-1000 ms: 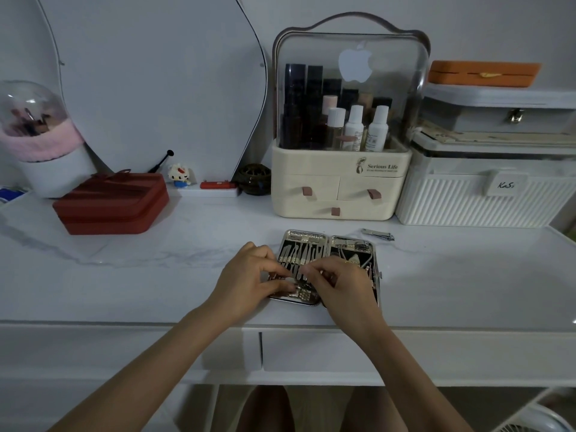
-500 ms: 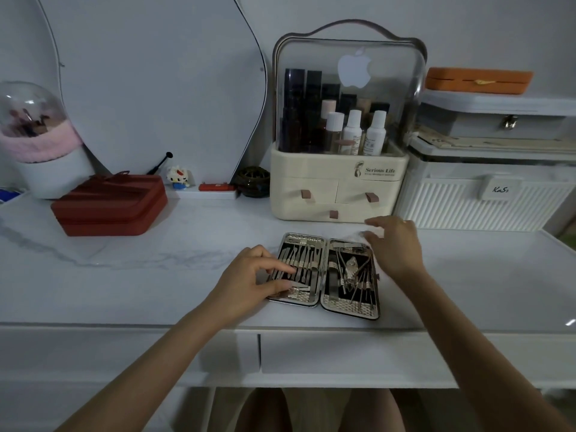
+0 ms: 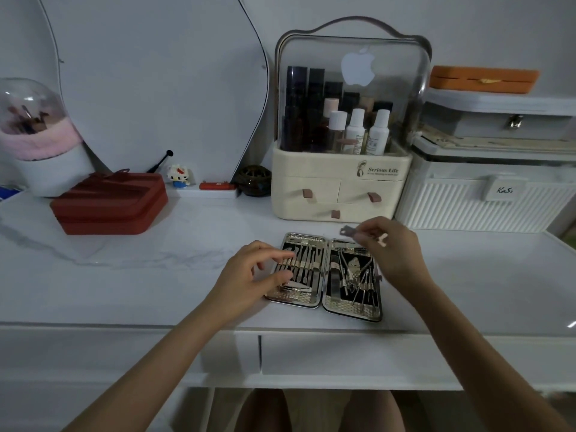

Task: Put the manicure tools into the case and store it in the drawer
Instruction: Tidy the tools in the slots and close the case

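- On a white vanity tabletop (image 3: 187, 291), near its front edge, a manicure case (image 3: 324, 272) lies opened flat like a book, both halves facing up.
- Left half of the case: a row of slim metal tools sits under straps. Right half: more tools lie at mixed angles, some crossing each other.
- Left hand (image 3: 249, 275) rests at the case's left edge, fingers loosely spread and relaxed; the fingertips touch the tools in the left half, gripping nothing.
- Right hand (image 3: 396, 254) hovers above the top right corner of the case, thumb and fingers pinching a small metal nail clipper (image 3: 349, 231), lifted off the table.
- Behind the case, close to its far edge, stands a cream cosmetics organizer (image 3: 339, 188) with a clear dome and small drawers.
- Right of that, a white ribbed storage box (image 3: 480, 207) sits against the wall.
- Far left, a red zip case (image 3: 109, 204) lies well apart from the hands; bare tabletop stretches between it and the manicure case.
- Bare surface also lies to the right of the right hand, out to the table's right edge.
- Below the front edge, a closed drawer front (image 3: 358, 357) sits directly under the case.
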